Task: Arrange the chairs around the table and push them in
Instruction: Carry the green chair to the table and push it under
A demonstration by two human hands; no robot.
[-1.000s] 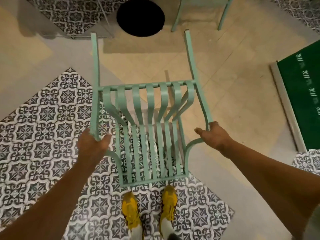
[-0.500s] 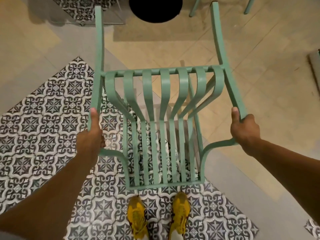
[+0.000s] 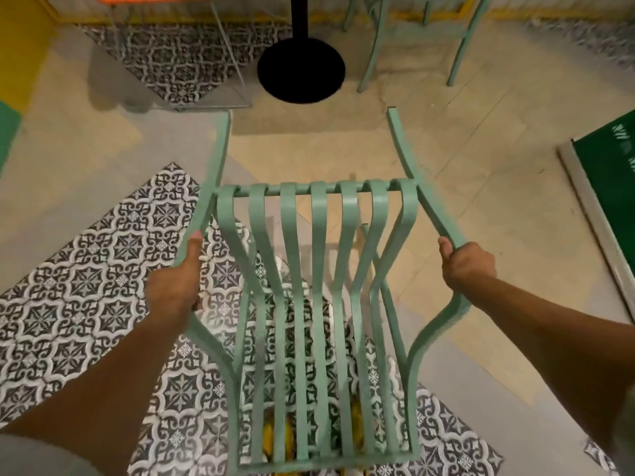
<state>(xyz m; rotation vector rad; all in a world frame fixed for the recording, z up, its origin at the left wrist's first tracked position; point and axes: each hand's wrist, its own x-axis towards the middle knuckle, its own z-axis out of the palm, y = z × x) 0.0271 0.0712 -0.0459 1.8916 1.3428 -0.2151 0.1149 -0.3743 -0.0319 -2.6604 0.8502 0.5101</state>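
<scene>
Floor: beige tiles with a patch of black-and-white patterned tiles [image 3: 79, 286] at lower left and a second patch at top, partly under a clear-framed piece whose make cannot be told. Green mat [image 3: 615, 180] with a pale border at the right edge. Table base [image 3: 301, 72], a black round foot with a black post rising out of the top of the view, stands ahead at top centre; the tabletop is not seen. Second chair [image 3: 412, 36], mint green, only its legs visible, stands just right of the base. Chair [image 3: 319, 297], mint-green metal with slatted seat and back, is held in front of the person, tipped so its two legs point forward toward the base, their ends short of it. Left hand [image 3: 173, 286] is wrapped around the left side rail, thumb lying along the bar. Right hand [image 3: 469, 266] is clenched on the right side rail, thumb up against it. Yellow shoes [image 3: 278, 438] show through the slats at bottom.
</scene>
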